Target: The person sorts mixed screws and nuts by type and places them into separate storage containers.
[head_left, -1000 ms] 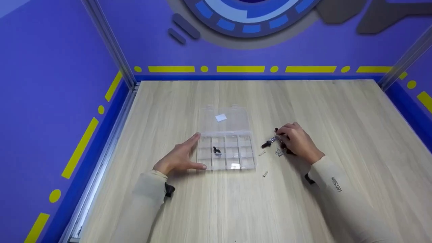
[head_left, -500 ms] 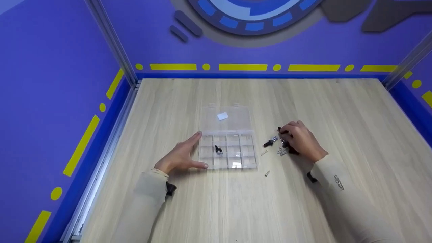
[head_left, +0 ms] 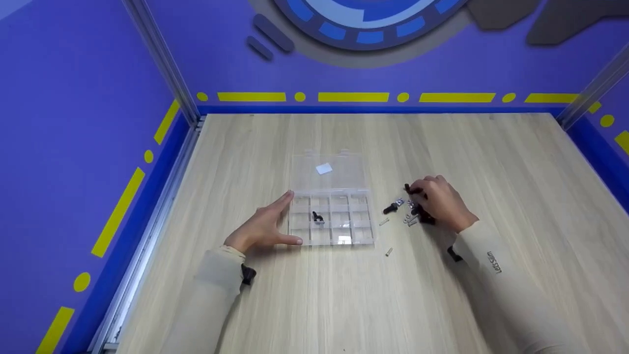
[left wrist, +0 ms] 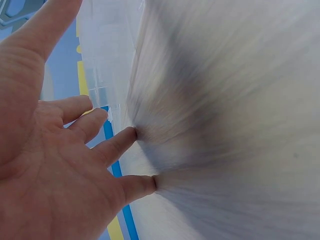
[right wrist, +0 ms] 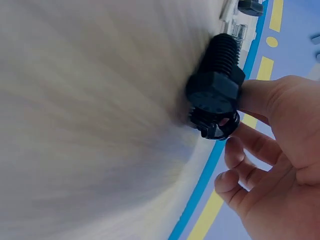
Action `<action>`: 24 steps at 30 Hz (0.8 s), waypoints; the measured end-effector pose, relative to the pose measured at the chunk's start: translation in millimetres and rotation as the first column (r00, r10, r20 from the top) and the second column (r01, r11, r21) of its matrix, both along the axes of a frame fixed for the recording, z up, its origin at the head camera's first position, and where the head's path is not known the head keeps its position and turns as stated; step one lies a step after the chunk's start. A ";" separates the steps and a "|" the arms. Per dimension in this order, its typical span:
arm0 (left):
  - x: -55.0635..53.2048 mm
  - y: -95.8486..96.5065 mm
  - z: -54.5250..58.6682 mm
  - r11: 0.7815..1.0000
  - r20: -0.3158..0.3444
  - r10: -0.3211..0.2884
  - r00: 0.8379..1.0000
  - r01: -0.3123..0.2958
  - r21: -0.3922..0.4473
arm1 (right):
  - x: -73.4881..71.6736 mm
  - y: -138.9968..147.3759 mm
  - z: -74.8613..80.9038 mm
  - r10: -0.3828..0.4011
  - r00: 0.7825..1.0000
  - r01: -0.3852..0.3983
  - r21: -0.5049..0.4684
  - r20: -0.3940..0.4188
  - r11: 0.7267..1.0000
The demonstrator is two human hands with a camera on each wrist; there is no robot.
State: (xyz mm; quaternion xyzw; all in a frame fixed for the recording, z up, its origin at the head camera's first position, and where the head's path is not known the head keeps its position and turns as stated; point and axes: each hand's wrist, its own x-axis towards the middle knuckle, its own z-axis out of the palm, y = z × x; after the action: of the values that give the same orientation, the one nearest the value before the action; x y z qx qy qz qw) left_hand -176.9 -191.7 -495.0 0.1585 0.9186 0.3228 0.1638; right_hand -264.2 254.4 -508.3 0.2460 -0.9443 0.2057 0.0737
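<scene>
My left hand [head_left: 263,226] is spread at the left side of a clear compartment box [head_left: 331,242], its thumb at the near left corner and a fingertip at the far left one. One compartment holds a small black part [head_left: 318,217] with a curved tail. To the right of the box, my right hand [head_left: 442,201] reaches over a small pile of hardware and pinches a small black part [head_left: 409,188] between thumb and fingers. A black hex bolt [right wrist: 215,92] stands in front of the fingertips in the right wrist view and hides part of the grip.
The box's lid [head_left: 304,172] lies folded back, with a white label [head_left: 324,168]. Beside the pile are a black bolt [head_left: 391,208], a loose screw [head_left: 384,222] and, nearer me, another screw [head_left: 388,252]. Several silver pieces [head_left: 412,221] lie by my right hand. A blue wall [head_left: 358,73] closes off the back.
The view has tipped slightly. My right hand has shifted a little over the pile, and more of the black part shows at its fingertips. My left hand stays at the box.
</scene>
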 end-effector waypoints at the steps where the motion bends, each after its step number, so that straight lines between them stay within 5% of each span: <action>1: -0.1 -0.1 0.1 1.000 0.002 0.001 1.000 -0.001 0.001 | 0.1 -0.5 1.4 -0.006 1.000 0.006 0.006 0.012 1.000; 24: 0.0 -0.8 -0.2 1.000 0.008 0.003 1.000 -0.003 0.011 | -7.7 -14.4 13.8 -0.051 0.998 0.047 0.095 0.034 0.994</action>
State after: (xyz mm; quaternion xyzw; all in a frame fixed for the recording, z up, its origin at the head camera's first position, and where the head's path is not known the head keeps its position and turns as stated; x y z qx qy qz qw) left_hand -176.9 -192.5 -495.2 0.1569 0.9164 0.3287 0.1661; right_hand -271.9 240.0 -494.5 0.2221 -0.9599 0.1635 0.0499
